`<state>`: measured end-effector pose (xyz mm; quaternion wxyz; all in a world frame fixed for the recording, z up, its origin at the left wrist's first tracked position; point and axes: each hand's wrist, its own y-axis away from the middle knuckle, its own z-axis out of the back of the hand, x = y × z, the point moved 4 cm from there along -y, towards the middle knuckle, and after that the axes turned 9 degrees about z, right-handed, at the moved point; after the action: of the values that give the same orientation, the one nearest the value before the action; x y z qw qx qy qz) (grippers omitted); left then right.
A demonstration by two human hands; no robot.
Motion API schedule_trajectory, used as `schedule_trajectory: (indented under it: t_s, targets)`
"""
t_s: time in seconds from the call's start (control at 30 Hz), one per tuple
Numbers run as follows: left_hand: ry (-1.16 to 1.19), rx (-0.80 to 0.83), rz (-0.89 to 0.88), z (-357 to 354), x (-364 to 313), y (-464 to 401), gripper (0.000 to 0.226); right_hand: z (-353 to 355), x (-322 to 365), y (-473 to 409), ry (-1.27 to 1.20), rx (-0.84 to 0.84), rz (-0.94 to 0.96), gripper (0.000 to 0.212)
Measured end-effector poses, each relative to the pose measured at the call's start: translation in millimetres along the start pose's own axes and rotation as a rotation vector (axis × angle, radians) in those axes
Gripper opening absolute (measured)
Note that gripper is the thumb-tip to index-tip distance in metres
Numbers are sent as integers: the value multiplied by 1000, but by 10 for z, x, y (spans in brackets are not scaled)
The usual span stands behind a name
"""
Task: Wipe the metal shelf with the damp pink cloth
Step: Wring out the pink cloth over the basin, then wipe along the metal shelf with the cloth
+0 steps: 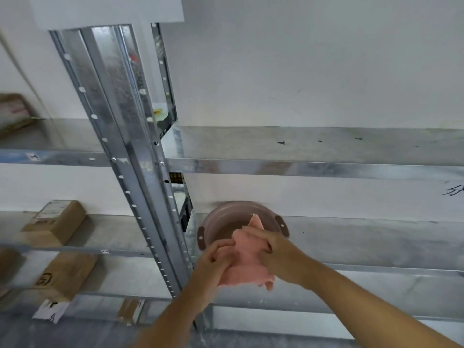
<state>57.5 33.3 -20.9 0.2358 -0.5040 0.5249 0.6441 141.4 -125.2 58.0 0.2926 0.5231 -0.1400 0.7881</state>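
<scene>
Little here is legible to me. The cardboard box low on my left carries a dark round logo, maybe "SF", too blurred to be sure. Dark handwritten strokes mark the wall at right; I can't read them.

Both bare forearms reach forward and converge; the left hand and right hand each clench the cloth, fingers curled.

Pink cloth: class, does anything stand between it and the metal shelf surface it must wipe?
The pink cloth is held by both the left hand and the right hand in front of the metal shelf. A round basin sits at the shelf's left end, right behind the cloth; the shelf to its right looks bare.
</scene>
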Motion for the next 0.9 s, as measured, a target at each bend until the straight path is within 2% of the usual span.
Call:
schedule_trajectory:
  t_s: [0.1, 0.17, 0.23, 0.37, 0.5, 0.63, 0.73, 0.9]
  targets:
    - [44, 68, -58, -28, -281, 129, 41, 187, 186, 142, -28, 9, 77, 70]
    - [4, 59, -126, -49, -499, 246, 40, 311, 343, 234, -25, -10, 154, 74]
    - [-129, -25, -249, -62, -746, 383, 38, 437, 487, 308, 13, -64, 187, 77]
    - [-332, -180, -508, -118, -1288, 676, 50, 689, 794, 388, 157, -159, 282, 75]
    - [-432, -255, -719, -185, -1852, 866, 57, 965, 1212, 370, 210, -201, 368, 79]
    - [-499, -263, -847, -222, -2383, 835, 61, 1265, 1555, 165, 312, -249, 430, 82]
    - [-630, -334, -893, -217, -2712, 648, 64, 1479, 1720, -92, 416, -286, 413, 86]
    - [-833, -350, -788, -267, -3013, 207, 71, 1746, 1764, -567, 586, -284, 290, 86]
